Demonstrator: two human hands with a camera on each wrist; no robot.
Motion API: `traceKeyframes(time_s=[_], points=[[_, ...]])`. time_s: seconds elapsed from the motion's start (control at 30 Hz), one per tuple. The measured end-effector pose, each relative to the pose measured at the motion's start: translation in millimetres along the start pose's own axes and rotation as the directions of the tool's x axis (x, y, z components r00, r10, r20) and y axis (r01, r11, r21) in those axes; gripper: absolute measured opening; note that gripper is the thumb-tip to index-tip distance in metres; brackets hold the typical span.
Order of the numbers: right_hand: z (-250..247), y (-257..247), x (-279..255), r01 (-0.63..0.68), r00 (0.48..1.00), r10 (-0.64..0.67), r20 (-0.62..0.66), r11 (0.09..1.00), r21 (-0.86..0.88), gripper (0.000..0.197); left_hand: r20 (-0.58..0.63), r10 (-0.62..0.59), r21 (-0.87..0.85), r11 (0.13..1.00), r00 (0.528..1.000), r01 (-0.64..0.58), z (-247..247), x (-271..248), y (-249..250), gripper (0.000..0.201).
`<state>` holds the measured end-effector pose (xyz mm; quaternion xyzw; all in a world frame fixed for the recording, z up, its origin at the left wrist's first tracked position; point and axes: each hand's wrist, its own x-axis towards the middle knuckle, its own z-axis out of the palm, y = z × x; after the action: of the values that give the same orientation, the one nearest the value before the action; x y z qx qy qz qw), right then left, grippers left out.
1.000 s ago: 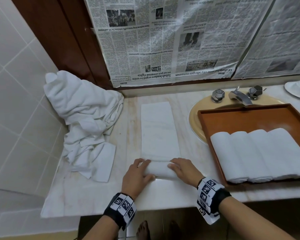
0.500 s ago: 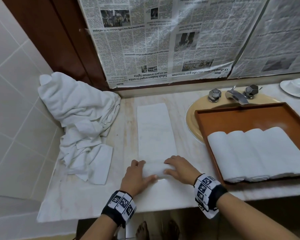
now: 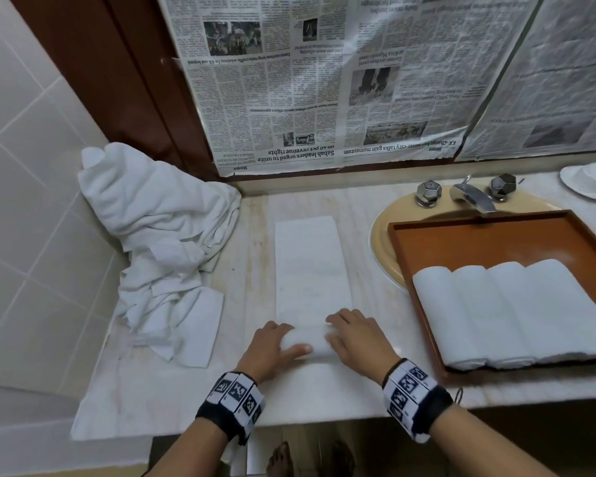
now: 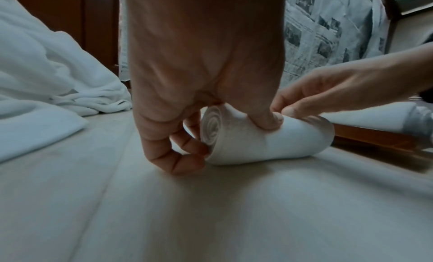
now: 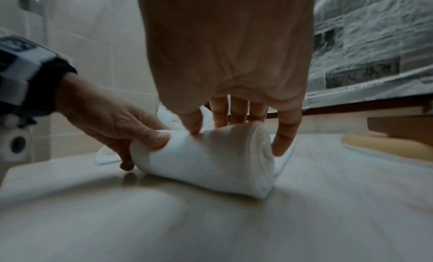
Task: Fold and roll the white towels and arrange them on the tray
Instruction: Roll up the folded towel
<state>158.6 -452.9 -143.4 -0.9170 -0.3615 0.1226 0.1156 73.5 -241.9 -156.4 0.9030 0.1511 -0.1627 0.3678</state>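
Fingers (image 4: 267, 118) of the left hand (image 3: 272, 349) curl over the top of the rolled end (image 3: 307, 342) of the folded towel (image 3: 310, 270), thumb pressed on its near face and the lower fingers tucked against its spiral end. The right hand (image 3: 358, 342) rests its slightly spread fingers (image 5: 236, 108) over the roll's other end, the thumb dimpling the cloth. The unrolled strip lies flat on the counter (image 3: 324, 401), running toward the newspaper-covered wall (image 3: 324, 80). The wooden tray (image 3: 496, 242) sits over the basin (image 3: 382, 235) and holds four rolled towels (image 3: 516, 311) side by side along its near edge, each touching the next; its far half is bare. A heap of unfolded towels (image 3: 166, 242) leans in the left corner. Compared with one second ago, the roll is thicker and lies farther from the counter's front edge, the flat strip is shorter, and the tray's contents are unchanged.
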Motion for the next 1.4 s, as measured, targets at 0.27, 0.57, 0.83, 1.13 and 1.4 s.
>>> traceKeyframes(time_s=[0.27,0.57,0.83,1.13,1.4], points=[[3,15,3,-0.107,0.980,0.043,0.192,0.936,0.335,0.064,-0.175,0.015,0.059,0.998,0.985,-0.005,8,-8,12,0.064],[14,1,0,-0.117,0.974,0.121,-0.192,0.993,0.034,0.045,-0.173,-0.077,-0.084,0.994,0.982,0.063,4,16,10,0.051],[9,17,1,-0.041,0.996,0.016,0.089,0.957,0.288,0.088,-0.287,0.118,0.058,0.993,0.951,-0.106,14,-8,16,0.040],[2,14,-3,-0.041,0.999,0.041,0.009,0.998,-0.052,0.077,-0.158,0.098,-0.045,0.993,0.983,-0.106,2,-9,7,0.072],[0,16,6,-0.024,0.981,-0.003,0.193,0.990,0.139,0.062,-0.112,0.082,0.020,0.997,0.990,-0.080,-1,-13,16,0.071]])
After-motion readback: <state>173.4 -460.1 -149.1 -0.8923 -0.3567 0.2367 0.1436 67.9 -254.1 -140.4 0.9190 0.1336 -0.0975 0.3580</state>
